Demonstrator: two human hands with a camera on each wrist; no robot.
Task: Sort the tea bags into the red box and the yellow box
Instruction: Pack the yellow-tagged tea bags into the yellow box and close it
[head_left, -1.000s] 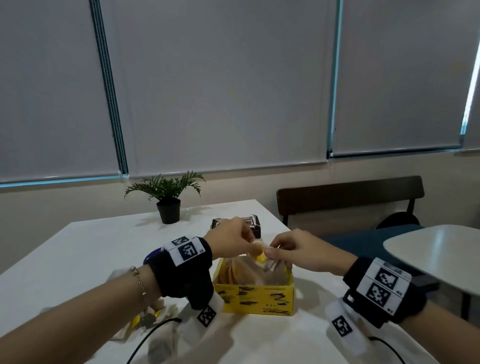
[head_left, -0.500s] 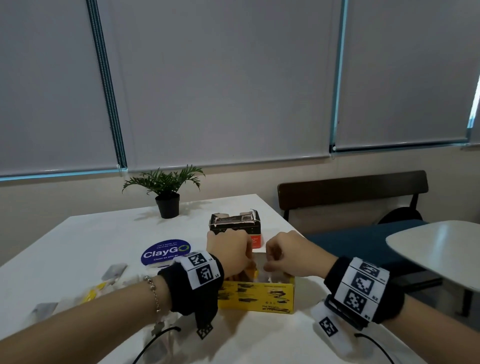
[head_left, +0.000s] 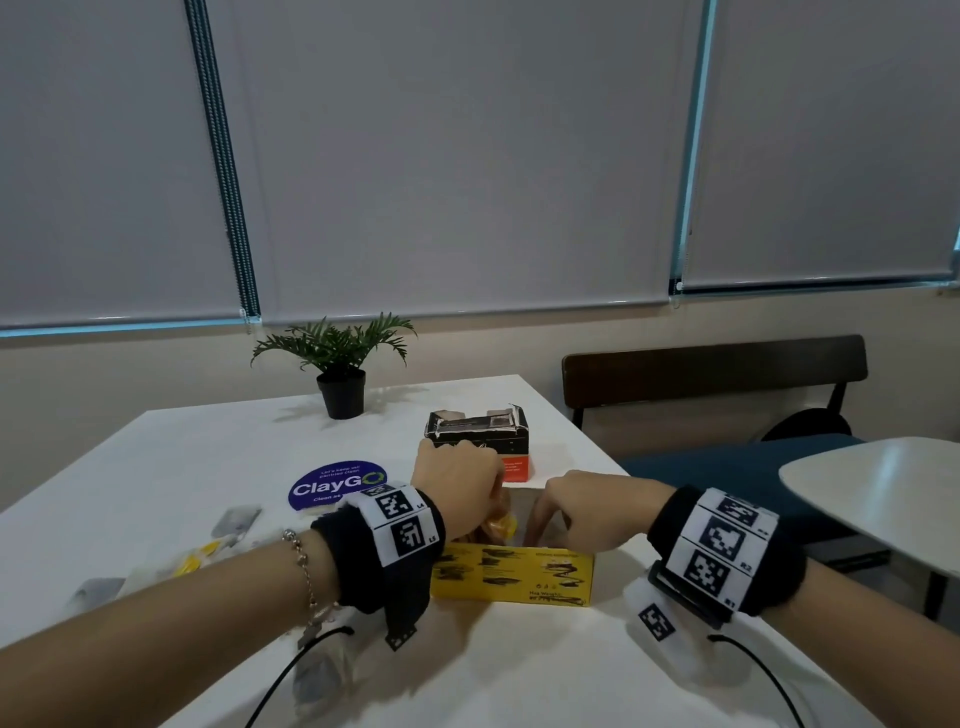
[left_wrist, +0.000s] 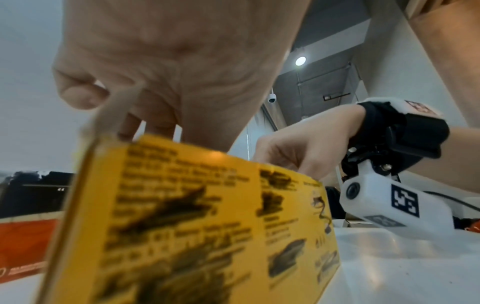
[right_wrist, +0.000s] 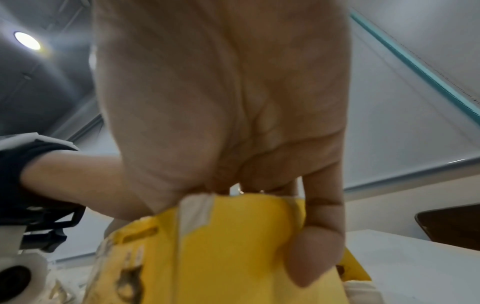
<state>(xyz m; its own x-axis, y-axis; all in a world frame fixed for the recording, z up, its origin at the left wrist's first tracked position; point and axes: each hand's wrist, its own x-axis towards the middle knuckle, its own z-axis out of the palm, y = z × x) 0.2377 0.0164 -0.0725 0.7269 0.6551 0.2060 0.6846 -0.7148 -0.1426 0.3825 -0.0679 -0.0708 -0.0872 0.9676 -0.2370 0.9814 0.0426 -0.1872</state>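
Since the earlier frames both hands have dropped from above the yellow box (head_left: 511, 574) into its open top, and the raised tea bag they pinched has gone down with them. The left hand (head_left: 457, 480) is curled over the box's left half, its fingers (left_wrist: 135, 123) reaching inside behind the near wall; yellow bags (head_left: 498, 525) show just beneath it, but whether it grips one cannot be told. The right hand (head_left: 587, 512) is curled at the box's right end, with a fingertip (right_wrist: 315, 255) pressed on the outer wall and the other fingers bent over the rim, so it holds the box. The yellow box stands near the table's (head_left: 519, 675) front edge, right of centre; the red box (head_left: 480, 441), dark-topped, stands just behind it toward the right edge. Loose bags (head_left: 197, 558) lie well apart toward the left edge, some yellow, some grey. A round sticker (head_left: 337, 486) lies at mid-table and a potted plant (head_left: 340, 364) near the far edge. Step in hand, as judged: seating yellow bags in the yellow box while steadying it. The next move calls for withdrawing the left hand without dragging bags out, then reaching left for another loose bag and choosing its box by colour.
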